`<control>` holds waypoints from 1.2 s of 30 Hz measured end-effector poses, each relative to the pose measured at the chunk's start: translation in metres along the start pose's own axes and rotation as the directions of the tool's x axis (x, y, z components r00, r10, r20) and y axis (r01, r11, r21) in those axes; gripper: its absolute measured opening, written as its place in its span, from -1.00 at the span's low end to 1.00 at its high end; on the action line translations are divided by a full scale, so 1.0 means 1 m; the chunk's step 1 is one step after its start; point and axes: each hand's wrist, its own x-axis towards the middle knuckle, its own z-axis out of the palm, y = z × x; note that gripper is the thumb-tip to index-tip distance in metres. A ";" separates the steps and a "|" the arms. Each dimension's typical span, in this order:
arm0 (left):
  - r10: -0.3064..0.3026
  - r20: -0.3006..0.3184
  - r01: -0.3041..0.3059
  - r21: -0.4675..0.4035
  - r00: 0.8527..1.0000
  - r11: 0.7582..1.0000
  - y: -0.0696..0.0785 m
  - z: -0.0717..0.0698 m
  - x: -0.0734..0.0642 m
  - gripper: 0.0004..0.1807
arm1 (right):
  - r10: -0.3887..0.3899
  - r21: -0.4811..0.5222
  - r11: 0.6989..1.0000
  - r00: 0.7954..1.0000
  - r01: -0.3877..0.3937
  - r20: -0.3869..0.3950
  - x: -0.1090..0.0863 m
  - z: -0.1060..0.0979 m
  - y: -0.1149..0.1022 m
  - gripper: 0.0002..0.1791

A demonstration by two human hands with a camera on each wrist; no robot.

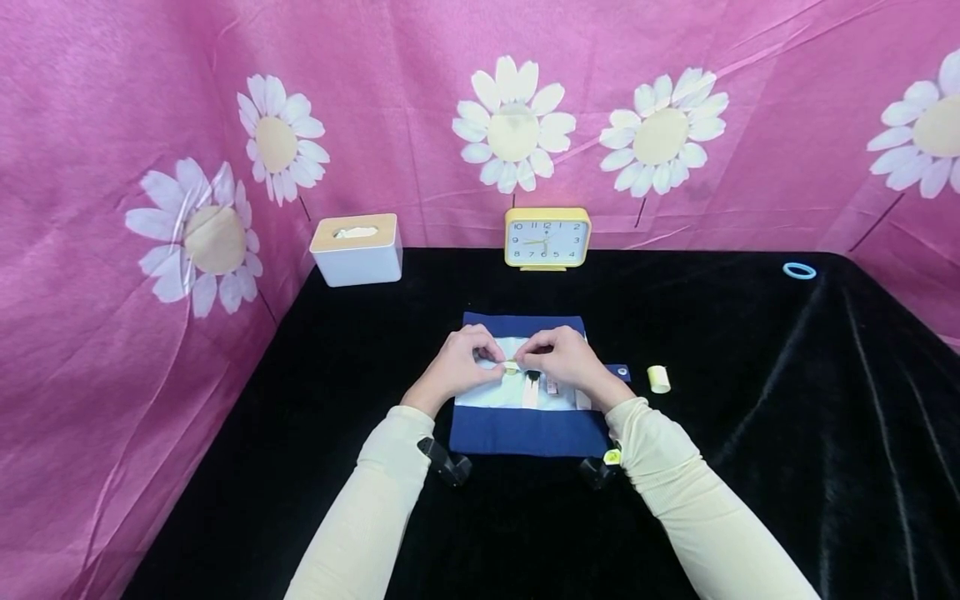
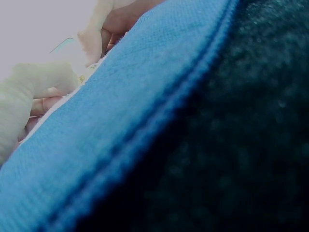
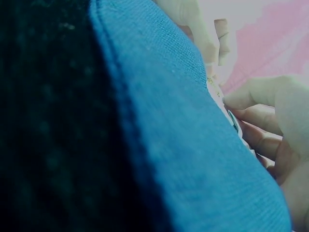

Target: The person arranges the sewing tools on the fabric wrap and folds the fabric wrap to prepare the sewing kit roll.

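A navy-and-white cloth roll (image 1: pixel 528 431) lies unrolled, with a snap tab (image 1: pixel 619 372) at its right side. Above its pale middle, my left hand (image 1: pixel 468 360) and right hand (image 1: pixel 558 357) meet, fingertips close together. Between them is a small pale-yellow piece (image 1: pixel 512 367), which the thumb and fingers of both hands seem to pinch; its kind is too small to tell. A black-topped item (image 1: pixel 532 385) sits in the cloth just below the right hand. In both wrist views the roll's blue edge (image 2: pixel 130 101) covers much of the fingers' work.
A pale-yellow spool-like cylinder (image 1: pixel 658 379) stands right of the roll on the black cloth. At the back are a tissue box (image 1: pixel 360 258) and a yellow clock (image 1: pixel 547 238). A blue ring (image 1: pixel 799 271) lies far right. Pink flowered fabric hangs behind.
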 end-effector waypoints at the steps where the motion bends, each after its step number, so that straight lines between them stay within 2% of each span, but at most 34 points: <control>1: -0.001 0.002 0.001 0.005 1.000 1.000 0.000 0.000 0.000 -0.94 | -0.006 0.002 1.000 1.000 0.006 0.001 0.000 0.000 0.001 -0.88; 10: -0.005 0.006 0.005 0.030 1.000 1.000 -0.001 -0.003 -0.001 -0.94 | -0.057 -0.003 0.998 0.998 0.057 -0.008 0.001 0.002 0.001 -0.89; 15: -0.019 0.024 0.018 0.034 1.000 0.999 0.000 -0.006 -0.002 -0.92 | -0.009 0.079 0.997 1.000 0.010 -0.008 -0.002 0.000 -0.002 -0.86; 19: -0.041 0.040 0.040 0.030 0.998 0.999 0.000 -0.012 -0.004 -0.91 | -0.005 0.134 0.991 0.999 0.012 -0.053 -0.005 -0.007 -0.002 -0.82; 23: -0.046 0.038 0.044 0.050 0.998 0.998 -0.003 -0.023 -0.007 -0.93 | -0.016 0.115 0.993 0.991 0.031 -0.130 -0.012 -0.022 -0.008 -0.80; 27: -0.056 0.027 0.054 0.091 0.998 0.994 -0.006 -0.033 -0.010 -0.91 | -0.004 0.049 0.999 0.976 0.015 -0.218 -0.030 -0.045 -0.016 -0.79; 30: -0.098 0.042 0.093 0.106 0.994 0.990 -0.007 -0.038 -0.012 -0.89 | 0.005 -0.017 1.000 0.967 -0.010 -0.255 -0.049 -0.062 -0.014 -0.76; 36: -0.150 0.099 0.141 0.088 0.984 0.986 -0.011 -0.043 -0.015 -0.86 | 0.022 -0.101 0.993 0.949 -0.057 -0.315 -0.085 -0.090 0.018 -0.73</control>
